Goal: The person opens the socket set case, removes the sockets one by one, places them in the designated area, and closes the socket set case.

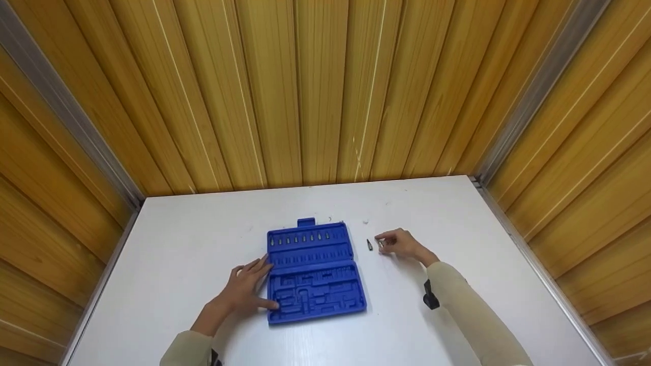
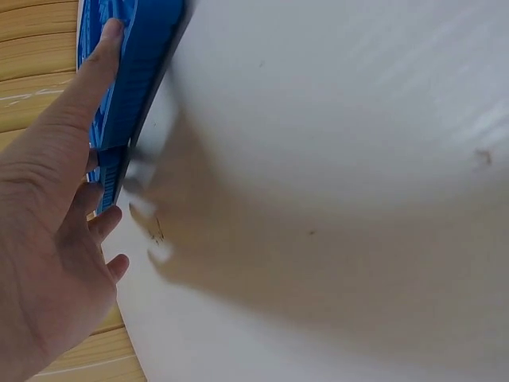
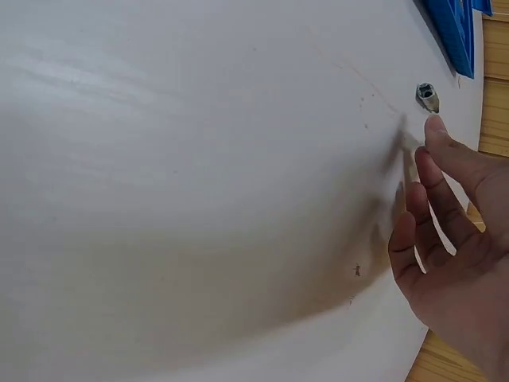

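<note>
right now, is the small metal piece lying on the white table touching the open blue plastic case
Apart. The head view shows a bare strip of white table between the small metal piece and the blue plastic case.

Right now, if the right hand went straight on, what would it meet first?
Probably the bit lying on the table, before the case, though the hand's height is unclear.

Hands (image 1: pixel 247 285) (image 1: pixel 403 243) two, case (image 1: pixel 315 249) one, seated bits (image 1: pixel 304 237) eight, loose bits (image 1: pixel 370 245) at least one.
</note>
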`<state>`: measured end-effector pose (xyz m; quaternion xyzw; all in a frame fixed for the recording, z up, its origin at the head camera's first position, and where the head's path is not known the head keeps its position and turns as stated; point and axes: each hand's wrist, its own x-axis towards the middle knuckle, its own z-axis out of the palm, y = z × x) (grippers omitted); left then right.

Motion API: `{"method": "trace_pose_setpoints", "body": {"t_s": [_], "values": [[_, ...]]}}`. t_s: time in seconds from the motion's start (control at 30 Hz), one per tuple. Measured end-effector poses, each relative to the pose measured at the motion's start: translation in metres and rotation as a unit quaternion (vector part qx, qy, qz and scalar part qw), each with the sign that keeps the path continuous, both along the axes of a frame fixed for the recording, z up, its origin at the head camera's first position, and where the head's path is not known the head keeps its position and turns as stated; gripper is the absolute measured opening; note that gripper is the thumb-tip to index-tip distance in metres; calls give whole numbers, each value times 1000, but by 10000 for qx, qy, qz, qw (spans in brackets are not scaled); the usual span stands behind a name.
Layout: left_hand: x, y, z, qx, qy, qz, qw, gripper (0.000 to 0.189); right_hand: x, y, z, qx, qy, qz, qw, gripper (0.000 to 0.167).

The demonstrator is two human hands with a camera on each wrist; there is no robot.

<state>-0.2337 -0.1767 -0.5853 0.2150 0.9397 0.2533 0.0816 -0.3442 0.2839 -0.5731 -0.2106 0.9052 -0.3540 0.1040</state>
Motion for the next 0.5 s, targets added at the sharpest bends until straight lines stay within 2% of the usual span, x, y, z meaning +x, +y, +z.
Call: {"method": "trace_pose_setpoints", "body": {"t_s": [0.2, 0.5], "values": [[-1, -2, 0, 2, 30, 37, 10000, 111, -1, -8, -5, 18, 236, -111, 9997, 37], [-3, -1, -1, 71, 8, -37, 10000, 110, 1, -14, -6, 504, 461, -307, 9972, 38]]}}
